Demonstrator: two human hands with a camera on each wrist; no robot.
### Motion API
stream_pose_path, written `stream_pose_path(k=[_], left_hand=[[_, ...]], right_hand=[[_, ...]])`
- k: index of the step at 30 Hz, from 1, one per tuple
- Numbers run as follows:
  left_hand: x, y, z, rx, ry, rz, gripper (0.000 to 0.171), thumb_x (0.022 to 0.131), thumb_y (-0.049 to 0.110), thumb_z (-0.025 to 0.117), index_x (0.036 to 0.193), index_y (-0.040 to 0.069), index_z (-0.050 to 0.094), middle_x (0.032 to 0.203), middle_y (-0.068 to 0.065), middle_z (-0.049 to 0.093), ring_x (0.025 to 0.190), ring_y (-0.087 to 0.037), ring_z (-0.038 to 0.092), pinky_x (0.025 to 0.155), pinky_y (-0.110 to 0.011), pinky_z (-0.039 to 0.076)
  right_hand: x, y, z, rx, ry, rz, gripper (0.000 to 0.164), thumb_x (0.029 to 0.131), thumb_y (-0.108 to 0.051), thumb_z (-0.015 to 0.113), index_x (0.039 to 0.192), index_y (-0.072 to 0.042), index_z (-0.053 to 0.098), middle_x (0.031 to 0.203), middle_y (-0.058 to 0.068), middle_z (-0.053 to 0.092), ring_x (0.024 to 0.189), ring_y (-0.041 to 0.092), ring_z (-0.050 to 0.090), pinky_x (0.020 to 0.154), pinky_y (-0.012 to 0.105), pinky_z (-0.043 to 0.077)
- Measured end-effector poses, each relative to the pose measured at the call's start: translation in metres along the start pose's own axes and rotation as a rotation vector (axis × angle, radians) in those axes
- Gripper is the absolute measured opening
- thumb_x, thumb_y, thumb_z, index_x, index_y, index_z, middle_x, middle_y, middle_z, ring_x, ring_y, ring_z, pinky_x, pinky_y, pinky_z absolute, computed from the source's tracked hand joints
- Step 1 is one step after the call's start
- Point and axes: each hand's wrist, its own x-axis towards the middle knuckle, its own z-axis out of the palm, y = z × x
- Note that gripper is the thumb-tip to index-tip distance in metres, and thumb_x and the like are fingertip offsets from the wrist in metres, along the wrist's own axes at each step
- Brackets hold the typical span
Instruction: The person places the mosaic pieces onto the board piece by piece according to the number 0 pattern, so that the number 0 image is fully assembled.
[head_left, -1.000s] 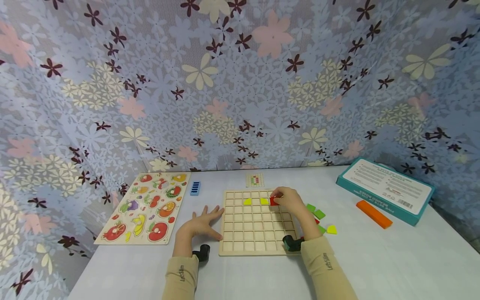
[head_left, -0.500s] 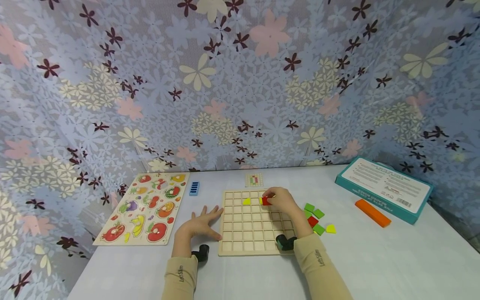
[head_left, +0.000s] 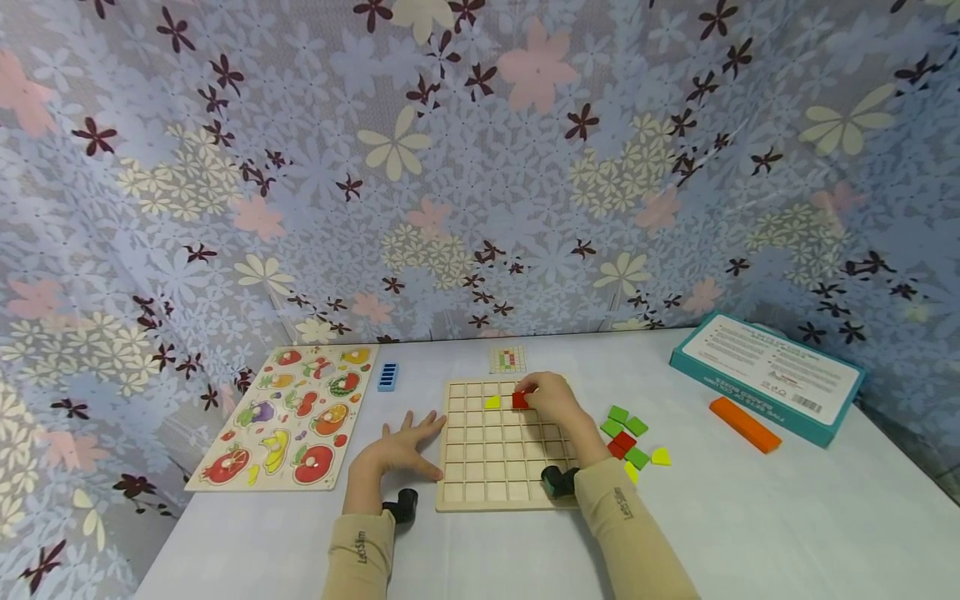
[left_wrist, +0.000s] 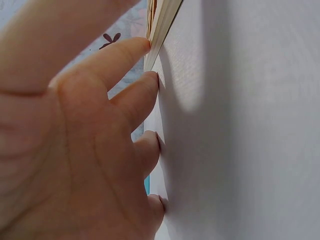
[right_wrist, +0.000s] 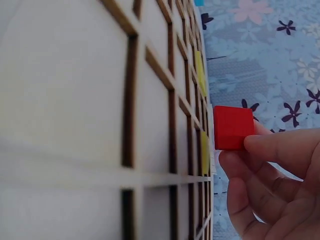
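Note:
A red square tile (right_wrist: 233, 127) is pinched between the thumb and fingers of my right hand (head_left: 553, 398), just above the wooden grid board (head_left: 474, 492). In the right wrist view the tile is apart from the board's surface. Two yellow pieces lie in the board's upper part: one yellow piece (head_left: 492, 402) shows in the head view, while the other yellow piece (right_wrist: 205, 152) is seen in the right wrist view near the red tile. My left hand (head_left: 399, 450) lies with spread fingers at the board's left edge; its fingertips (left_wrist: 150, 82) touch the table and the board's side.
Green tiles (head_left: 636, 426), red tiles (head_left: 621, 444) and yellow pieces (head_left: 661, 457) lie right of the board. A small pattern card (head_left: 507, 360) is behind it. A fruit puzzle (head_left: 300, 417) and blue piece (head_left: 387, 377) are left; an orange bar (head_left: 745, 425) and teal box (head_left: 772, 375) are right.
My right hand has moved left over the board with the red tile, from right of the second yellow piece to above it. The left hand stays at the board's edge.

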Motion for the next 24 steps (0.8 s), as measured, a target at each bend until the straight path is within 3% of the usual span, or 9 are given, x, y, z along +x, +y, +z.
stream_pose_path(k=[8, 18, 24], left_hand=[[0.0, 0.0, 0.0, 0.006, 0.0, -0.006, 0.094, 0.066, 0.025, 0.081, 0.145, 0.016, 0.032, 0.153, -0.006, 0.02, 0.14, -0.037, -0.002, 0.106, -0.063, -0.011], [0.001, 0.0, 0.0, 0.015, 0.003, -0.015, 0.094, 0.066, 0.026, 0.081, 0.145, 0.018, 0.032, 0.153, -0.005, 0.02, 0.141, -0.037, -0.002, 0.106, -0.063, -0.011], [0.001, 0.001, 0.0, 0.01, 0.005, -0.02, 0.094, 0.065, 0.026, 0.081, 0.145, 0.018, 0.032, 0.153, -0.006, 0.02, 0.14, -0.037, -0.002, 0.106, -0.062, -0.011]], right_hand=[[0.005, -0.001, 0.007, -0.006, -0.004, -0.002, 0.017, 0.083, 0.003, 0.057, 0.094, -0.004, 0.068, 0.089, 0.009, 0.064, 0.068, 0.017, 0.05, 0.056, 0.024, 0.04], [0.008, -0.003, 0.009, 0.006, 0.009, -0.007, 0.012, 0.083, 0.002, 0.06, 0.09, -0.006, 0.067, 0.089, 0.007, 0.065, 0.083, 0.023, 0.06, 0.063, 0.029, 0.047], [0.012, -0.003, 0.011, -0.02, 0.018, -0.004, 0.01, 0.082, 0.0, 0.063, 0.088, -0.007, 0.067, 0.085, 0.005, 0.065, 0.078, 0.02, 0.059, 0.064, 0.03, 0.047]])
